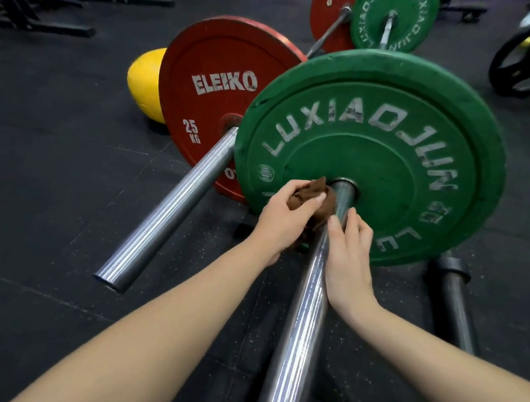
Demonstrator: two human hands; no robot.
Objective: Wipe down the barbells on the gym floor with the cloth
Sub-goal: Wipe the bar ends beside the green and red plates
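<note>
Left hand [283,217] grips the brown cloth [318,198] against the chrome barbell sleeve [307,291] at the green plate [395,143], right hand [348,253] rests flat steadying it; next, probably drag the cloth outward

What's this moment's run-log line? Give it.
left hand: grips brown cloth against green-plate barbell sleeve | right hand: fingers straight, resting on sleeve

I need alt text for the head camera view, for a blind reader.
The left hand grips a crumpled brown cloth against a steel barbell sleeve beside its green plate; the right hand rests open on the sleeve. A second barbell with a red plate lies to the left on the dark floor.
</note>
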